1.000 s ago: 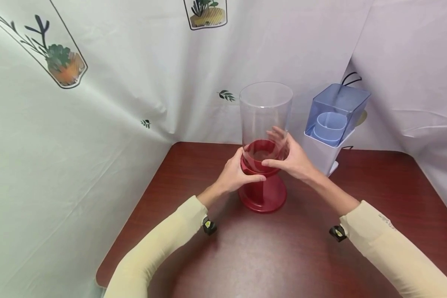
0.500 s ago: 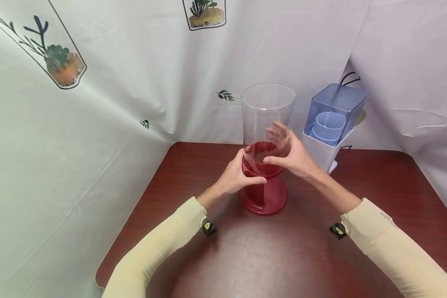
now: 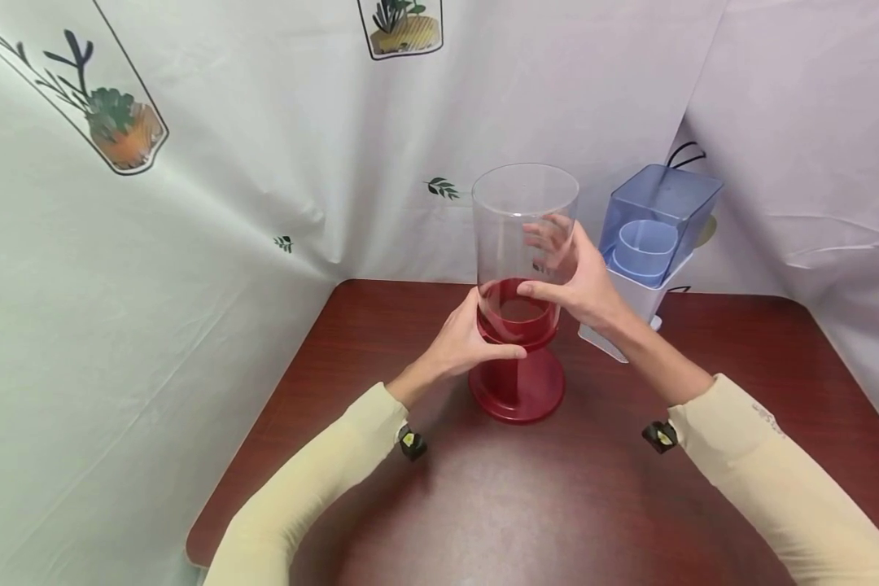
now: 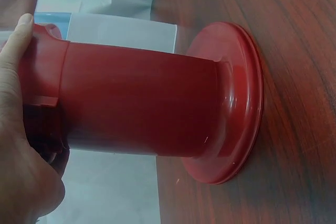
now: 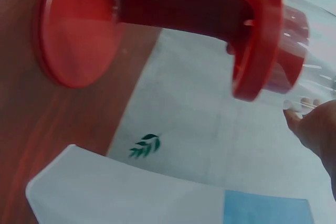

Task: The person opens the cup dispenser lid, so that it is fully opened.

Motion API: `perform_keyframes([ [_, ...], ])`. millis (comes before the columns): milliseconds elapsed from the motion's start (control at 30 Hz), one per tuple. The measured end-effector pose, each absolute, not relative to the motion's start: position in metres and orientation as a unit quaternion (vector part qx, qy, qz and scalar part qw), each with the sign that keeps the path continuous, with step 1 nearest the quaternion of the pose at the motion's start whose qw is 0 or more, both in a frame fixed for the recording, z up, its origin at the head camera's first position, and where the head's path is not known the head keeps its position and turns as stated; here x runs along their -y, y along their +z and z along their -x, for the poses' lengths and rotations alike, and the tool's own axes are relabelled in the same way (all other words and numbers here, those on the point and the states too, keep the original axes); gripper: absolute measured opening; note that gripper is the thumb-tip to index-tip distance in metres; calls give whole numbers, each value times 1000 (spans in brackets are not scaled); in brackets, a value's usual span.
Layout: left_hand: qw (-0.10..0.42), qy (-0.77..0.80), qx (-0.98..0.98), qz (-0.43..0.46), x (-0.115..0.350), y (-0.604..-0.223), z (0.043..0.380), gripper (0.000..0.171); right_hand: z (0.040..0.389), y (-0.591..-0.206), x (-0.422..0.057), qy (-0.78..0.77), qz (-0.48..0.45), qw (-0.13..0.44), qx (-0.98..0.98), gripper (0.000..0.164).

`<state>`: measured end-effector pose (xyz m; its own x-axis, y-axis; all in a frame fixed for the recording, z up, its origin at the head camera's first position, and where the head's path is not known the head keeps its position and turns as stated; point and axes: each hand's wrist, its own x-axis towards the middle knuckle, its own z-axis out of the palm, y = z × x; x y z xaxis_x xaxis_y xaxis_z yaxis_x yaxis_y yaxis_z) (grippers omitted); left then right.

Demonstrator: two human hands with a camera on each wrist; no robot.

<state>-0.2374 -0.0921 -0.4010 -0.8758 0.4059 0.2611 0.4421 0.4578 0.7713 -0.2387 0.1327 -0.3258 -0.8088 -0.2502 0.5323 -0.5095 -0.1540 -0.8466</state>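
Note:
In the head view a red plastic stand (image 3: 518, 389) with a round foot stands upright on the table. A tall clear cylinder (image 3: 509, 240), open at the top, sits in the stand's red ring-like upper part. My left hand (image 3: 460, 340) grips that upper part from the left, its thumb across the front. Higher up, my right hand (image 3: 588, 283) holds the cylinder's right side, thumb in front and fingers behind, seen through the clear wall. The left wrist view shows the stand's smooth column (image 4: 139, 98); the right wrist view shows a cut-out in the opposite side.
Just right of my right hand is a white appliance (image 3: 633, 297) with a translucent blue box (image 3: 662, 199) on top and a round cup inside. A black cord (image 3: 687, 155) rises behind it. Patterned white fabric (image 3: 300, 146) hangs behind the dark red table (image 3: 527, 505).
My right hand has slid upward along the clear cylinder, off its lower end. My left hand stays around the top of the red stand, which has barely shifted.

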Motion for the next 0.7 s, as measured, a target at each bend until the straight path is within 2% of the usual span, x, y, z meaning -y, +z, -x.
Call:
perform_keyframes([
  [233,24,-466,848,253,93,-403,239,106,241,-301,-130,699,-301,101,641,101],
  [700,17,-479,839,257,91,-406,239,100,239,-266,-131,679,-289,136,661,91],
])
